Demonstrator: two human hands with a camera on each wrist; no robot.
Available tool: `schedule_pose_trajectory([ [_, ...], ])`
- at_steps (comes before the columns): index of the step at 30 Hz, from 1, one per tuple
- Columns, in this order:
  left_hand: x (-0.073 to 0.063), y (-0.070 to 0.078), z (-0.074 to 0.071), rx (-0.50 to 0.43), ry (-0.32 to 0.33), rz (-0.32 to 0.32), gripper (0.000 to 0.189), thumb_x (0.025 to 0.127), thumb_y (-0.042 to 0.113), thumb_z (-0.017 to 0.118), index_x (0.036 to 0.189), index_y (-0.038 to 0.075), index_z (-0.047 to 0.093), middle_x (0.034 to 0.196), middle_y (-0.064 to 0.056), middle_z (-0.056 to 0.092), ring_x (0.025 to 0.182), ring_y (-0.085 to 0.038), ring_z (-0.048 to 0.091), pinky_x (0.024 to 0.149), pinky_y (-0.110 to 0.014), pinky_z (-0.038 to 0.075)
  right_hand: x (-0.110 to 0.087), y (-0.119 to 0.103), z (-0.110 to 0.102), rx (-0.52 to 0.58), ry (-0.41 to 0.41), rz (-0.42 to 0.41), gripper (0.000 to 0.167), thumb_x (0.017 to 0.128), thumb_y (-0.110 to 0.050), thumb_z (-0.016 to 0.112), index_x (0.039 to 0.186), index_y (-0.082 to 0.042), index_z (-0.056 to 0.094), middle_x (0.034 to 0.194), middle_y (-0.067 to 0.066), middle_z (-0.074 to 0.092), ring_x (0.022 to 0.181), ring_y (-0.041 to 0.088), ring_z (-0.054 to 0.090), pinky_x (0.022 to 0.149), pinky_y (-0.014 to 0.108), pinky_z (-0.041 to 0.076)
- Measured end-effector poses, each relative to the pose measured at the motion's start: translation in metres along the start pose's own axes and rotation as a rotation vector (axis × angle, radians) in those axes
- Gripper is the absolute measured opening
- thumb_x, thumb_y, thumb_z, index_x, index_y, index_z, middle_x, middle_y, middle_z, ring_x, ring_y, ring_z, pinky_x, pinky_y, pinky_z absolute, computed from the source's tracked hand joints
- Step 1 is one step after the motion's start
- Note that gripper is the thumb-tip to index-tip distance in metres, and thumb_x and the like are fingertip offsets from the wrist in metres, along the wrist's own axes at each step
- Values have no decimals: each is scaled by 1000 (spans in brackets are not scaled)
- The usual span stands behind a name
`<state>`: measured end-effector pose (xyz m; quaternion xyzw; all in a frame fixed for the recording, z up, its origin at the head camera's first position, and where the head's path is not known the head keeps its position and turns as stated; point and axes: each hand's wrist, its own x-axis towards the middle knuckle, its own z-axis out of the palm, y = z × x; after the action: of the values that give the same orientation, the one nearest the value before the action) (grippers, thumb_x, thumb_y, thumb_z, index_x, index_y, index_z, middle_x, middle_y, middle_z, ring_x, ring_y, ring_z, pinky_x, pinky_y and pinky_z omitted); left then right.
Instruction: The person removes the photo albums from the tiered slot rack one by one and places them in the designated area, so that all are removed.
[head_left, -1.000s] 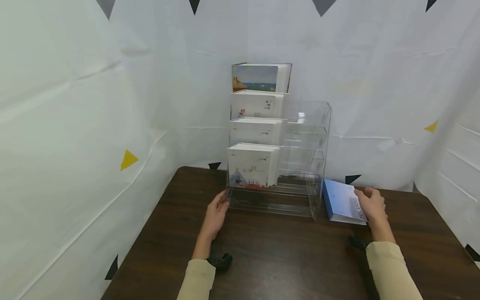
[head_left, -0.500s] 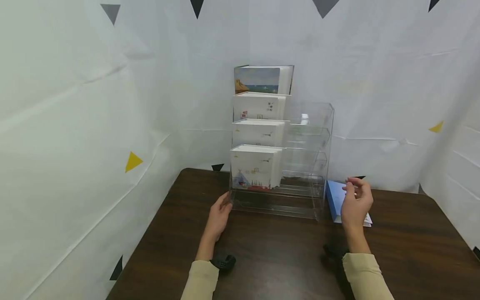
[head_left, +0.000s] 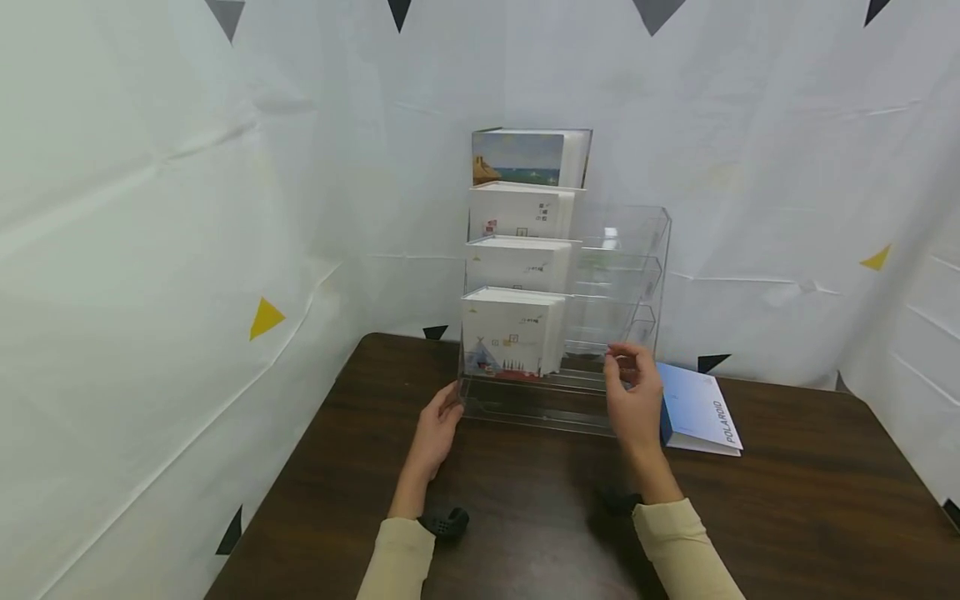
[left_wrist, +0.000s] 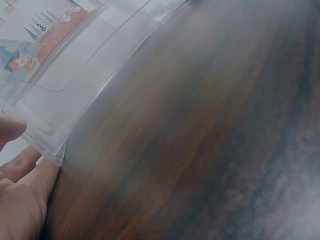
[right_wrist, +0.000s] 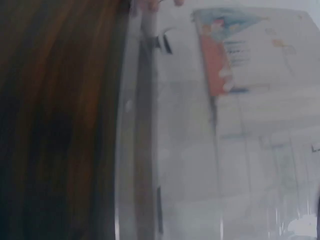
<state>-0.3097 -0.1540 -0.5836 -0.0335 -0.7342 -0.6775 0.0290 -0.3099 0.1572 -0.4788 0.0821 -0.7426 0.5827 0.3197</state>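
A clear acrylic display rack (head_left: 555, 419) with stepped tiers stands on the table. White books fill the left side of its tiers; the lowest book (head_left: 504, 337) shows a tent picture, and the top book (head_left: 517, 158) has a seaside cover. My left hand (head_left: 433, 433) holds the rack's lower left corner, thumb in front and fingers behind the clear plastic in the left wrist view. My right hand (head_left: 636, 404), fingers loosely bent and holding nothing, hovers before the rack's lower right side. Beside the rack lies a blue-and-white book (head_left: 701, 408) marked POLAROID.
The dark wooden table (head_left: 525, 517) ends at a white cloth backdrop (head_left: 772, 167) printed with grey, black and yellow triangles. Black bands are worn at both wrists. The right wrist view is blurred.
My right hand has left the POLAROID book and moved left, in front of the rack's right side. The left hand stays at the rack's corner.
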Motion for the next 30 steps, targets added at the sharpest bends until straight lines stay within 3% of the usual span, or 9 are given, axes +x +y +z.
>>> schedule_pose_trajectory([
  [3,0,-1,-3,9,4,8,51,115,14,53,165,8,42,165,-22,47,156,-38,44,127,-56,41,1,-3,14,-30,-149,81,37,108,-21,68,142,-9,61,133,13,67,110,18,66,93,24,54],
  [6,0,-2,-4,11,8,13,51,115,14,53,165,8,42,165,-23,47,155,-39,45,126,-57,41,3,-4,27,-58,-279,174,58,107,-30,70,157,-14,46,149,16,58,133,32,60,110,46,54],
  [10,2,-4,-4,7,-12,4,52,115,17,53,166,10,41,166,-21,46,156,-38,44,127,-55,40,4,-2,39,-88,-355,259,76,106,-34,72,166,-15,31,161,19,47,150,41,46,120,63,44],
  [21,0,-3,-6,8,-7,-7,53,115,17,54,166,11,40,166,-20,46,156,-37,44,128,-55,40,4,0,62,-49,-295,258,74,102,-32,77,162,-13,38,159,19,50,146,39,48,121,64,40],
  [30,0,-5,-4,29,-18,18,54,116,19,53,167,10,39,167,-21,44,157,-39,42,128,-56,39,8,10,67,18,-305,185,59,101,-22,80,149,-7,51,139,18,62,119,33,62,101,47,53],
])
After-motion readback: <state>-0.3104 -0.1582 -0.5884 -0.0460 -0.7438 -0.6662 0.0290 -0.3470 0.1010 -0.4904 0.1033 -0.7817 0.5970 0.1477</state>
